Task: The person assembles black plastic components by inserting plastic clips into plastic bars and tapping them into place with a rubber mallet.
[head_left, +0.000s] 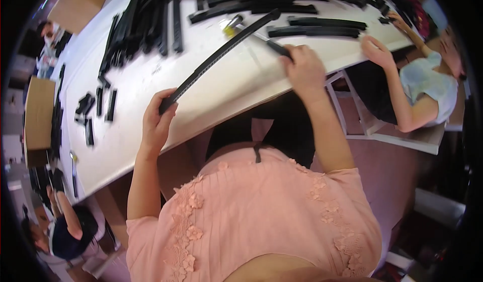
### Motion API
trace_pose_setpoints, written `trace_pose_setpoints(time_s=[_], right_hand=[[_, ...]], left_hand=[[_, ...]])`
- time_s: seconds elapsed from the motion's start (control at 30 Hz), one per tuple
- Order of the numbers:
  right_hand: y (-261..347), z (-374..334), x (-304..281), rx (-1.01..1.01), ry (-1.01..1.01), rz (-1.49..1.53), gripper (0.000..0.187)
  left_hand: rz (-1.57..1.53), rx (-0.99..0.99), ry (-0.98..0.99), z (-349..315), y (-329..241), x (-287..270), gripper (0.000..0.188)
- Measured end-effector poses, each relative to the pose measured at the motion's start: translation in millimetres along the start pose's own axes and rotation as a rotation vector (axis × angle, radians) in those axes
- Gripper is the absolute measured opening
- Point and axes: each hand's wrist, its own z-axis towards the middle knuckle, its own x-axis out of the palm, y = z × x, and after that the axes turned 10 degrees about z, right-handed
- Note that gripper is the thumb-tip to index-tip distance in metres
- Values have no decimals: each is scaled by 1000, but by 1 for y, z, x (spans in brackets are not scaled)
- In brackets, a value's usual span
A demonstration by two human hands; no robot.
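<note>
Far left, small black pieces (pixel 99 102) on white table (pixel 121 136). My left hand (pixel 158 118): fingers clamped on near end of long black strip (pixel 216 57), raised aslant over table, crossing in front of hammer-like tool (pixel 278 49). My right hand (pixel 305 70): fingers closed round tool's dark handle. Rightward, co-worker's hand (pixel 378 51).
</note>
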Motion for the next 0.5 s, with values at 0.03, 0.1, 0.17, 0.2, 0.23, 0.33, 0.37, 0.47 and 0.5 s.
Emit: trace_pose_setpoints(time_s=[0.03, 0.1, 0.17, 0.2, 0.23, 0.33, 0.37, 0.47, 0.5], right_hand=[[-2, 2, 1, -11, 0, -32, 26], [-3, 2, 0, -8, 1, -59, 27], [-3, 4, -5, 6, 43, -26, 31], [-5, 5, -6, 11, 43, -2, 34], [-4, 6, -7, 19, 42, 20, 37], [16, 15, -14, -83, 4, 273, 55], [26, 20, -15, -134, 3, 453, 61], [41, 32, -22, -137, 157, 547, 45], [33, 36, -24, -176, 191, 541, 38]], left_hand=[[0, -28, 9, -5, 9, -6, 28], [-6, -78, 6, -14, 17, -12, 27], [-20, -106, 9, -21, 18, -14, 26], [-31, -94, 23, -23, 15, -15, 25], [-43, -79, 39, -25, 14, -15, 25], [-46, -76, 74, -30, 20, -19, 25], [-53, -88, 72, -30, 23, -22, 25], [-28, -34, 124, -29, 30, -29, 29], [-21, -16, 96, -25, 30, -30, 31]])
